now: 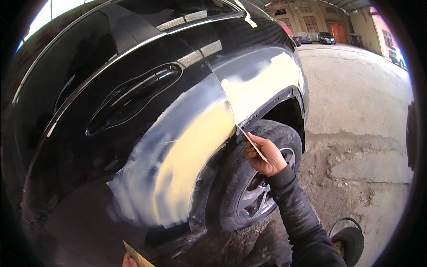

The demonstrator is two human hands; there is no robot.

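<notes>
A black car's rear side fills the left and middle. Along its wheel arch runs a sanded grey patch with pale yellow body filler (195, 138) on the door and the rear fender. My right hand (265, 158) pinches a thin flat scraper (251, 143), seen nearly edge-on. The scraper's tip meets the arch edge, where the gap between door and fender ends. Low at the frame's bottom edge, my left hand (129, 261) shows only a few fingers, closed on a yellowish flat plate (138, 258). Most of that plate lies outside the picture.
Behind my right hand stands the rear wheel (258, 191) under the open arch. A door handle (138, 95) sticks out of the black door. Rough concrete floor (351, 98) spreads to the right. A small black wheel (351, 244) sits at lower right; parked cars (326, 38) stand far back.
</notes>
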